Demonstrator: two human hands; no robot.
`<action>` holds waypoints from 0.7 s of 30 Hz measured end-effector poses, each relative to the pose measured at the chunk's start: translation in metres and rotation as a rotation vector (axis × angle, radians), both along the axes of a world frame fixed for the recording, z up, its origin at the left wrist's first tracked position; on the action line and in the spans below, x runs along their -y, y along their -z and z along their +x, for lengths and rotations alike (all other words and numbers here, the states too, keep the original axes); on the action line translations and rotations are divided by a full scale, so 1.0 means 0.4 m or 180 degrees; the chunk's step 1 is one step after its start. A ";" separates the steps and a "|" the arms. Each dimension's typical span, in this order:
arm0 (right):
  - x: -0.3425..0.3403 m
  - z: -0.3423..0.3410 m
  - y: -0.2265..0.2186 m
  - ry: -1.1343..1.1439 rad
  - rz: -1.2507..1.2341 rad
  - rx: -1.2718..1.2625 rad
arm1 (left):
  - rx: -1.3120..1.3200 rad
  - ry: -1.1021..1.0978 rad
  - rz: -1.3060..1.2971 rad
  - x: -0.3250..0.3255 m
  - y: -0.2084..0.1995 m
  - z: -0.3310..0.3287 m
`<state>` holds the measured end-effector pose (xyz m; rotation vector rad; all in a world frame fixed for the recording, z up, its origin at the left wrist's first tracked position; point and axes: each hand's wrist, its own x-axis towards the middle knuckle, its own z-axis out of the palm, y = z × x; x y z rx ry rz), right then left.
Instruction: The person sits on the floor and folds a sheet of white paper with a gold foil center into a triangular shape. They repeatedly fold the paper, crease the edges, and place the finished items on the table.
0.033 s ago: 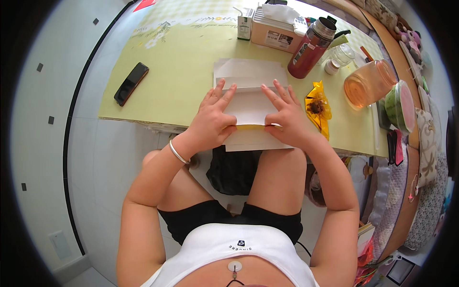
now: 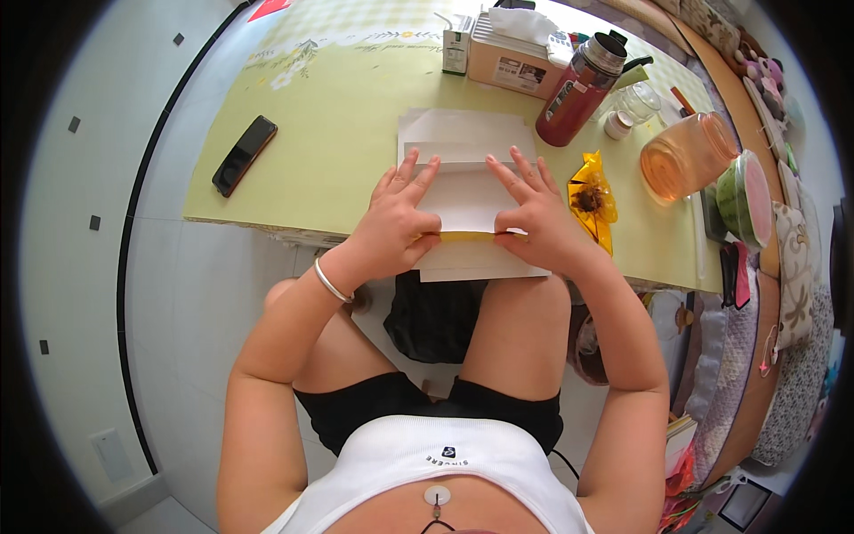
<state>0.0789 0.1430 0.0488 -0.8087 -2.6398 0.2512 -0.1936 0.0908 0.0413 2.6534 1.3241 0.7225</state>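
Observation:
A white sheet of paper with crosswise creases lies at the table's near edge, its lower part reaching past the edge above my thighs. My left hand pinches the paper's raised fold between thumb and bent index finger, the other fingers stretched out over the sheet. On the opposite side my right hand grips the same fold in the same way. Between the two thumbs runs a narrow yellowish strip. Farther back, another white sheet shows from beneath. A torn yellow wrapper with something dark on it lies right of my right hand.
A black phone rests at the left of the table. Toward the back stand a drink carton, a tissue box and a red thermos. Rightward are a glass jar, an orange-tinted jar and a cut watermelon.

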 end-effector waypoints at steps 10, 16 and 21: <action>-0.076 0.038 0.037 0.0690 -0.1891 -0.0761 | 0.1403 -0.0187 -0.1076 -0.060 0.076 -0.024; -0.088 0.030 0.109 0.1971 -0.1539 -0.1038 | 0.0942 -0.1163 -0.0534 -0.083 0.083 0.024; -0.077 -0.013 0.120 0.2243 -0.0729 -0.0982 | 0.0563 -0.1396 0.0087 -0.097 0.114 0.051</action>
